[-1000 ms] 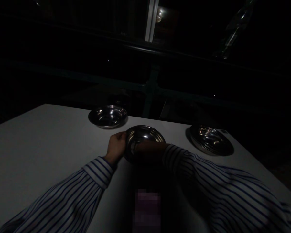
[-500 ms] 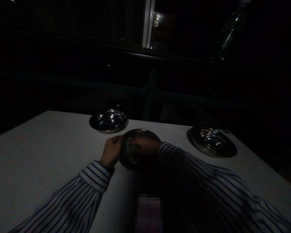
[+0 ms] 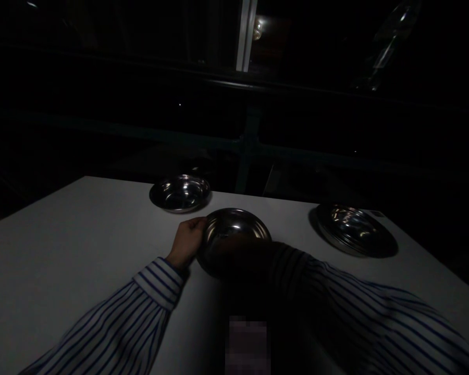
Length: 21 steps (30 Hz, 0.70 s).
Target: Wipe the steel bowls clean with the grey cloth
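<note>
A shiny steel bowl (image 3: pixel 234 226) sits tilted towards me on the white table (image 3: pixel 74 250), near the middle. My left hand (image 3: pixel 187 240) grips its left rim, fingers curled. My right hand (image 3: pixel 240 251) lies in deep shadow at the bowl's near edge, and I cannot make out its fingers. Both my arms wear white sleeves with blue stripes.
A second steel bowl (image 3: pixel 180 192) stands behind and to the left, by the table's far edge. A stack of steel plates or bowls (image 3: pixel 354 229) lies at the right. Beyond the table the room is dark, with a metal rail (image 3: pixel 250 146) and a bright post (image 3: pixel 246 34).
My right hand, which was inside the bowl with something pale half a second ago, has drawn back to the near rim into shadow. The left hand keeps its hold.
</note>
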Tool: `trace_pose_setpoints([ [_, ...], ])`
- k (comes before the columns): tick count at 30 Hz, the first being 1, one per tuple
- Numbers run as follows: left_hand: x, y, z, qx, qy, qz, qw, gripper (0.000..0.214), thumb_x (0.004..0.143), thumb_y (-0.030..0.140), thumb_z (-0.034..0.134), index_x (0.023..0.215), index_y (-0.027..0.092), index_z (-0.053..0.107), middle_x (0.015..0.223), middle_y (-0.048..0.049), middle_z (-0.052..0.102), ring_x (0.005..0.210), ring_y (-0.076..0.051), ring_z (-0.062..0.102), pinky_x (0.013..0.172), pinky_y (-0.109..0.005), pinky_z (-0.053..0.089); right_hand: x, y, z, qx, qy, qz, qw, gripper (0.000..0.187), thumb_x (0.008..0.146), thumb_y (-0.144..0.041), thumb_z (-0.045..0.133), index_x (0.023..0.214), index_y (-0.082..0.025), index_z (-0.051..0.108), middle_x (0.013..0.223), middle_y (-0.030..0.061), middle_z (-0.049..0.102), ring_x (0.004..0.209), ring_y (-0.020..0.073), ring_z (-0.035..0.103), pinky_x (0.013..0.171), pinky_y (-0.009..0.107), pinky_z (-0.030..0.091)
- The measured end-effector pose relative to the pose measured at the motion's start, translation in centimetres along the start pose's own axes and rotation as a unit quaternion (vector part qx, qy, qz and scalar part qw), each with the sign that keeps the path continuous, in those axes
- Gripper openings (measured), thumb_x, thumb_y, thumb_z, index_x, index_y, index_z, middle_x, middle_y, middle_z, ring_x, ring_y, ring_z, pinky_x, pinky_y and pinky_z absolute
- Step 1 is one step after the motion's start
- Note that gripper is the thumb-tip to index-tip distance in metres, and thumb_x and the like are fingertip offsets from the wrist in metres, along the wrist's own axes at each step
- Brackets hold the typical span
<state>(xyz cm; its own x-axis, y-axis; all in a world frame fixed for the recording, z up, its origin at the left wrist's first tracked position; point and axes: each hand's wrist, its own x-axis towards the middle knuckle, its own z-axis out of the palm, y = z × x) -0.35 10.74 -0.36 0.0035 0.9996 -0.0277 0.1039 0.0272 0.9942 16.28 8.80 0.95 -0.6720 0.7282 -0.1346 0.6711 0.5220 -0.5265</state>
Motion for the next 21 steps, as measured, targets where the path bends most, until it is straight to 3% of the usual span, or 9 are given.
trace_pose_setpoints([
  [6, -0.1, 0.0, -0.1, -0.012, -0.012, 0.001, 1.000, 0.035, 0.070, 0.035, 0.056, 0.091, 0.010, 0.070, 0.068, -0.0073, 0.071, 0.063, -0.021, 0.064, 0.061, -0.030, 0.048, 0.4, 0.4, -2.5, -0.110, 0.048, 0.049, 0.992, 0.027, 0.078, -0.011, 0.053, 0.103, -0.012, 0.063, 0.118, 0.0143, 0.055, 0.115, 0.0260, 0.046, 0.098, 0.039, 0.032],
  [10, -0.1, -0.2, 0.0, -0.012, -0.002, 0.003, 1.000, 0.036, 0.070, 0.036, 0.056, 0.091, 0.010, 0.070, 0.071, -0.0077, 0.072, 0.068, -0.022, 0.065, 0.065, -0.031, 0.048, 0.0, 0.3, -2.4, -0.138, 0.078, 0.087, 0.984, 0.027, 0.081, -0.012, 0.046, 0.102, -0.006, 0.062, 0.112, 0.0211, 0.057, 0.106, 0.0297, 0.053, 0.090, 0.043, 0.038],
  [16, -0.2, -0.1, 0.2, 0.002, 0.029, 0.009, 1.000, 0.036, 0.070, 0.035, 0.055, 0.091, 0.009, 0.069, 0.081, -0.0099, 0.072, 0.082, -0.024, 0.064, 0.072, -0.032, 0.047, 1.3, -2.2, -1.1, -0.119, 0.034, 0.008, 0.992, 0.027, 0.081, -0.010, 0.048, 0.102, -0.012, 0.063, 0.111, 0.0112, 0.061, 0.105, 0.0201, 0.054, 0.092, 0.032, 0.038],
  [21, -0.4, 0.0, 0.2, 0.011, 0.043, 0.008, 0.999, 0.035, 0.071, 0.035, 0.054, 0.088, 0.009, 0.069, 0.086, -0.0116, 0.072, 0.079, -0.023, 0.064, 0.070, -0.031, 0.047, 0.0, -1.1, -0.1, -0.068, -0.009, -0.031, 0.997, 0.026, 0.074, -0.011, 0.057, 0.098, -0.019, 0.066, 0.104, 0.0036, 0.065, 0.094, 0.0165, 0.059, 0.085, 0.027, 0.042],
])
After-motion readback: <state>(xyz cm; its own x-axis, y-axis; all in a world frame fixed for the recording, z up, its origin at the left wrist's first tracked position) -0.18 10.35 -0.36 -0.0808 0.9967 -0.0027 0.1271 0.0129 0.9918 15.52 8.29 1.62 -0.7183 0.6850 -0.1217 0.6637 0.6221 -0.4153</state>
